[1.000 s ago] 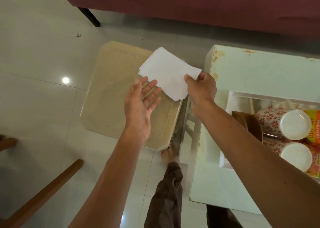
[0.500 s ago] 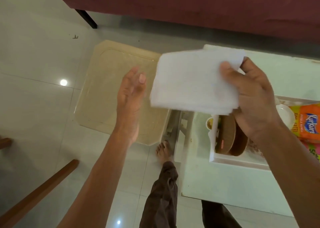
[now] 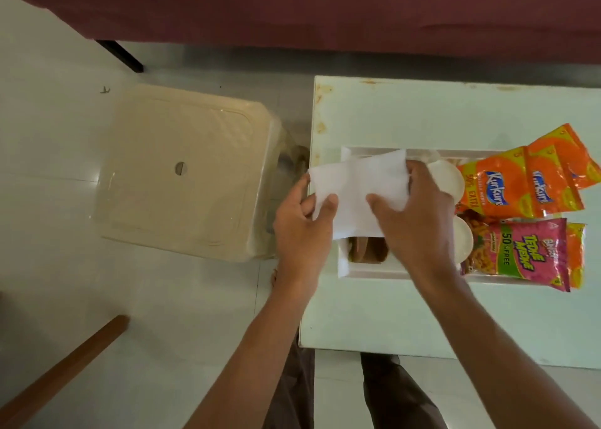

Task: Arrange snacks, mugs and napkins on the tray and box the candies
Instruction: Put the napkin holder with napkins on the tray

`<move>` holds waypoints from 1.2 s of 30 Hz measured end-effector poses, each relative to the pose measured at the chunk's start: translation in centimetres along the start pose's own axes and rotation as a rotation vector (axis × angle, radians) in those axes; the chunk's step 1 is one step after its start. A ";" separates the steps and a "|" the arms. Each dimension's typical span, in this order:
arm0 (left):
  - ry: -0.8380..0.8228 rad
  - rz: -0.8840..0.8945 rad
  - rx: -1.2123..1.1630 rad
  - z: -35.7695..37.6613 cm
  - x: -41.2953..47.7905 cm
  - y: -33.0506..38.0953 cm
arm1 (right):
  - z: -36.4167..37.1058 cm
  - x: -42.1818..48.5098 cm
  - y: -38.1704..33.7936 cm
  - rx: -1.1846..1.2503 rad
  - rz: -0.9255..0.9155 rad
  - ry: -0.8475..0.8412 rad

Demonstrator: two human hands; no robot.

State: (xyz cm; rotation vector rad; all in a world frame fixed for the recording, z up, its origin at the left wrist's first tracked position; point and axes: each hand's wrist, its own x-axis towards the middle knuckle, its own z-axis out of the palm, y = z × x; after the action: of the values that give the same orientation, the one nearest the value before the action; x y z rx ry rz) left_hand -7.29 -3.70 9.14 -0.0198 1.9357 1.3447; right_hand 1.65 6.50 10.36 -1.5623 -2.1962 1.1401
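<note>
A white paper napkin is held flat between both hands above the left end of the white tray. My left hand pinches its left edge and my right hand grips its right side. On the tray lie orange Kurkure snack packs, a pink Tedhe Medhe pack and two mugs on their sides with white bases showing. Brown pieces sit in the tray under the napkin.
The tray rests on a pale green table. A cream plastic stool stands on the tiled floor to the left. A maroon sofa runs along the back. A wooden bar crosses the lower left. My legs are under the table edge.
The napkin has moved right, from over the stool to above the tray. My left hand, open before, now holds the napkin's left edge. The view has shifted right.
</note>
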 end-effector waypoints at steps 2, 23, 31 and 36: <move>-0.116 0.010 -0.014 1.1 -1.5 0.6 | 0.1 -1.3 -0.2 0.122 -0.009 -0.107; -0.197 0.208 0.793 7.4 1.9 5.0 | 0.3 -6.6 5.3 0.069 0.069 0.184; -0.081 0.412 0.941 8.3 2.3 5.3 | 0.9 -6.6 5.2 0.125 0.052 0.187; -0.101 0.430 0.949 8.3 2.6 5.3 | 1.0 -6.4 5.8 0.107 0.086 0.155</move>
State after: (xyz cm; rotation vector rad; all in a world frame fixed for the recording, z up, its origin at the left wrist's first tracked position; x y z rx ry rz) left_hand -6.61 6.34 10.52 0.9403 2.3776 0.5181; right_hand 7.81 1.25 7.22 -1.6541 -1.9544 1.1006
